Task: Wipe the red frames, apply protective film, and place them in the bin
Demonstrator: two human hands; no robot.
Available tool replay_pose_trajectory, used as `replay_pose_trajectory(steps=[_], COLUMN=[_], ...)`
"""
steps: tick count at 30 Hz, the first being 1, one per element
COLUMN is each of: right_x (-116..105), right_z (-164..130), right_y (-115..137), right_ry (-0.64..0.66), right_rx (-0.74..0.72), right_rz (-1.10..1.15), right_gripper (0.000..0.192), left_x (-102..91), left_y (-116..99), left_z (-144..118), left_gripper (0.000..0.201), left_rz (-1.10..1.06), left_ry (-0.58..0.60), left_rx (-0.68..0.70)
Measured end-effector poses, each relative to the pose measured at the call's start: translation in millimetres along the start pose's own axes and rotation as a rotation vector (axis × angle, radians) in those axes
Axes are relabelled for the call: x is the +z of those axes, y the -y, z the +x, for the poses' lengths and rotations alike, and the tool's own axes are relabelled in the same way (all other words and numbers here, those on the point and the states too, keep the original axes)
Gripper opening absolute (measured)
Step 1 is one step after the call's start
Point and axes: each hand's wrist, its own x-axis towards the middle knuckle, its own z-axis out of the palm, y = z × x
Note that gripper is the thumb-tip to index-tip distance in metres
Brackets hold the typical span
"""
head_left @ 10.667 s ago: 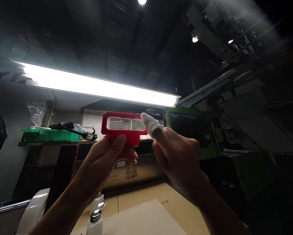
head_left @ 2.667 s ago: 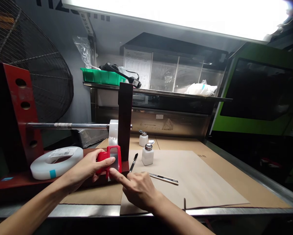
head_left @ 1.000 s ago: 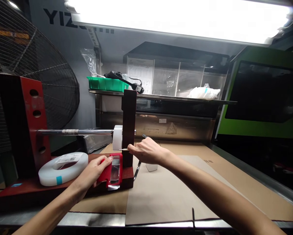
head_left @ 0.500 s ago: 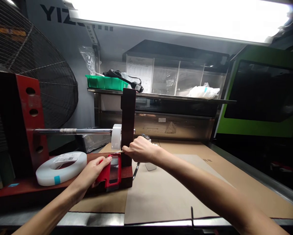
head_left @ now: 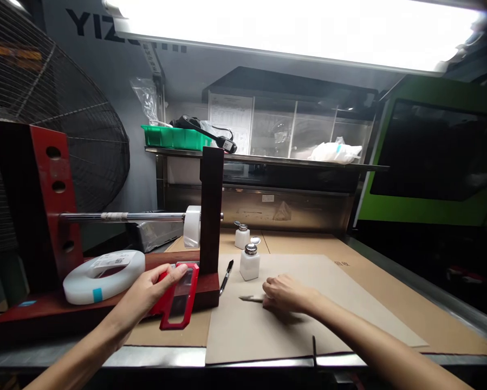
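Observation:
My left hand (head_left: 160,284) is closed on a red frame-like part (head_left: 192,292) with a clear middle, held by its upper edge in front of the wooden stand (head_left: 210,216). My right hand (head_left: 286,292) grips a small knife (head_left: 250,298), its blade pointing left, low over the cardboard sheet (head_left: 235,330). Whether the knife touches the sheet I cannot tell. A narrow tape roll (head_left: 192,227) hangs on the stand's metal rod (head_left: 154,217). On the stand's base lies a large roll of clear film (head_left: 76,287) with a blue tab.
Two white pump bottles (head_left: 250,266) stand behind my right hand, and a black pen (head_left: 226,277) lies beside the stand. Along the back runs a shelf (head_left: 276,158) carrying a green bin (head_left: 176,137) and a white plastic bag (head_left: 338,151). A large fan (head_left: 92,124) is at left.
My right hand, with the knife, has moved right and down from the stand's post to the cardboard, uncovering the bottles. The red part has dropped slightly and tilted in my left hand.

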Motion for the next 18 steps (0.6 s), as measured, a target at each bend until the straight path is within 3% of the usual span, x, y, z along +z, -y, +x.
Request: replay_pose_trajectory(steps=[3, 9, 13, 15, 18], right_x=[-0.7, -48.9, -76.0, -84.4, -91.6], right_z=[-0.9, 10.4, 20.4, 24.4, 27.1], right_y=[2.6, 23.1, 43.0, 51.5, 60.8], right_ry=[-0.074, -0.278, -0.337, -0.29, -0.153], right_rx=[0.037, 0.05, 0.007, -0.016, -0.08], right_rz=[0.092, 0.361, 0.98, 1.33, 1.542], right_gripper=[0.023, 0.027, 0.026, 0.026, 0.033], left_x=[4.5, 10.3, 11.4, 9.6, 5.1], left_y=[-7.7, -17.8, -20.7, -21.0, -19.0], left_z=[-2.7, -10.2, -18.8, -23.8, -29.2], left_gripper=[0.054, 0.051, 0.048, 0.045, 0.038], left_rz=[0.005, 0.082, 0.171, 0.237, 0.327], left_ry=[0.005, -0.004, 0.01, 0.044, 0.084], left_rx=[0.024, 0.085, 0.14, 0.206, 0.358])
